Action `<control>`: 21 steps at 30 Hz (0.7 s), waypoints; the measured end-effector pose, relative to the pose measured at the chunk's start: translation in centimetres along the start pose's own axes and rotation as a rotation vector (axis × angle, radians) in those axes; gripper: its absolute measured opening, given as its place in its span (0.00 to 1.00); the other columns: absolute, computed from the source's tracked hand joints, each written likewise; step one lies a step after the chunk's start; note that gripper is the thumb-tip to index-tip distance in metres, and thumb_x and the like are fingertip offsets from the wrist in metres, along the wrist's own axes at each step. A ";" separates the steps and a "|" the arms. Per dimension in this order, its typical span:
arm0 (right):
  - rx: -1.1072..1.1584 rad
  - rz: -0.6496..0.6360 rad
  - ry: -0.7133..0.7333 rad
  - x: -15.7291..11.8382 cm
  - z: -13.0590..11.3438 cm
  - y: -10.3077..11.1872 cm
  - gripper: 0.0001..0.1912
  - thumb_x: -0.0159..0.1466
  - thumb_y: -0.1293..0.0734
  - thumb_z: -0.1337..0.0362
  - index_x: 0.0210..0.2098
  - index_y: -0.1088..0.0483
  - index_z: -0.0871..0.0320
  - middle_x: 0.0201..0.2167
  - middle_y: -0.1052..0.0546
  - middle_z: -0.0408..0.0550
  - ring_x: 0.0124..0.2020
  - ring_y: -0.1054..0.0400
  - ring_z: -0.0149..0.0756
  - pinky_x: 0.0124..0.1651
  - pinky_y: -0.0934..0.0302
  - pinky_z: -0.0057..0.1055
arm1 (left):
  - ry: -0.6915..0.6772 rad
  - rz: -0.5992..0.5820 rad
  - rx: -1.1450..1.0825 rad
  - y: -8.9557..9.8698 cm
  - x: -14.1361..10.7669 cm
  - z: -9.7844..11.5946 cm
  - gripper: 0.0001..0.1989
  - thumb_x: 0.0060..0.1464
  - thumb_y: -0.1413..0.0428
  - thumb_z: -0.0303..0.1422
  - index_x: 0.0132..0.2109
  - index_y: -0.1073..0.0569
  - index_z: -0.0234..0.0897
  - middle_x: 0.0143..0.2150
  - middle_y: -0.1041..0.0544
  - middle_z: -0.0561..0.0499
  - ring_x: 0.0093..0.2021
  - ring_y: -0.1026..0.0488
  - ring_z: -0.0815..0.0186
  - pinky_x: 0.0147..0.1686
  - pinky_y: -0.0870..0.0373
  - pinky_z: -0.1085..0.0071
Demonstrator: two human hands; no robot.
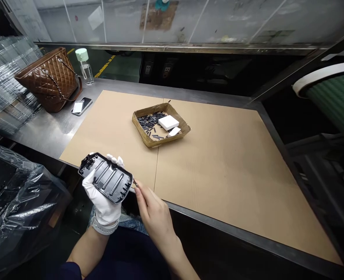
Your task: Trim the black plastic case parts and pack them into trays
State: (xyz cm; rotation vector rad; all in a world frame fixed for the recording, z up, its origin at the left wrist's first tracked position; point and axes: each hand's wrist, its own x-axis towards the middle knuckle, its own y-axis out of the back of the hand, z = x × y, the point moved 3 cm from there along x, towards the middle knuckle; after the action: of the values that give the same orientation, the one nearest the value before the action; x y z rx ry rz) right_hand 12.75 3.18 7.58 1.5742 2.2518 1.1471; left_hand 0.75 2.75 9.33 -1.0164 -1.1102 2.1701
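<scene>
A black plastic housing with raised ribs inside is tilted up above the table's front edge. My left hand, in a white glove, grips it from below and around both long sides. At its right end, my bare right hand pinches a small dark, thin tool between thumb and finger, its tip at the housing's rim. Beyond the hands, a shallow brown cardboard tray holds many small black strips and two white blocks.
Brown cardboard sheets cover the metal table. At the back left are a brown quilted bag, a clear bottle and a phone. Plastic-wrapped black parts stand at the left. A shelf edge spans the back.
</scene>
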 end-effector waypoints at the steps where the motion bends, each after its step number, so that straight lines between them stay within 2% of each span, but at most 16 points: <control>1: 0.008 0.003 -0.004 0.0 0.0 -0.1 0.18 0.71 0.47 0.64 0.48 0.28 0.61 0.43 0.20 0.53 0.41 0.23 0.40 0.40 0.28 0.31 | -0.015 0.027 -0.004 0.0 0.0 0.0 0.17 0.51 0.51 0.39 0.40 0.24 0.35 0.38 0.22 0.48 0.40 0.24 0.62 0.48 0.29 0.63; 8: 0.094 0.009 -0.052 -0.1 0.2 -0.5 0.17 0.69 0.46 0.65 0.49 0.28 0.59 0.44 0.20 0.53 0.44 0.24 0.42 0.43 0.28 0.33 | -0.059 0.036 -0.005 -0.2 0.0 -0.1 0.17 0.52 0.52 0.39 0.40 0.24 0.36 0.37 0.21 0.48 0.39 0.23 0.64 0.49 0.29 0.62; 13: 0.145 0.009 -0.063 -0.1 0.1 -0.5 0.18 0.69 0.45 0.64 0.50 0.29 0.60 0.46 0.21 0.54 0.46 0.24 0.42 0.45 0.28 0.34 | -0.103 -0.051 0.025 -0.3 0.2 -0.2 0.17 0.53 0.53 0.39 0.37 0.23 0.35 0.37 0.21 0.49 0.38 0.23 0.65 0.49 0.28 0.63; 21: 0.206 -0.014 -0.107 -0.2 0.0 -0.6 0.18 0.69 0.46 0.64 0.51 0.29 0.60 0.48 0.22 0.54 0.48 0.26 0.42 0.48 0.29 0.34 | -0.164 -0.086 0.045 -0.1 0.3 -0.4 0.15 0.54 0.54 0.39 0.41 0.23 0.44 0.39 0.20 0.54 0.41 0.23 0.65 0.49 0.28 0.65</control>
State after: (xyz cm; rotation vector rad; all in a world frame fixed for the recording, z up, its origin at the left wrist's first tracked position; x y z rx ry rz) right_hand 12.35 2.95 7.14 1.6451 2.3694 0.8282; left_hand 0.90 3.21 9.19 -0.7676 -1.1505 2.2300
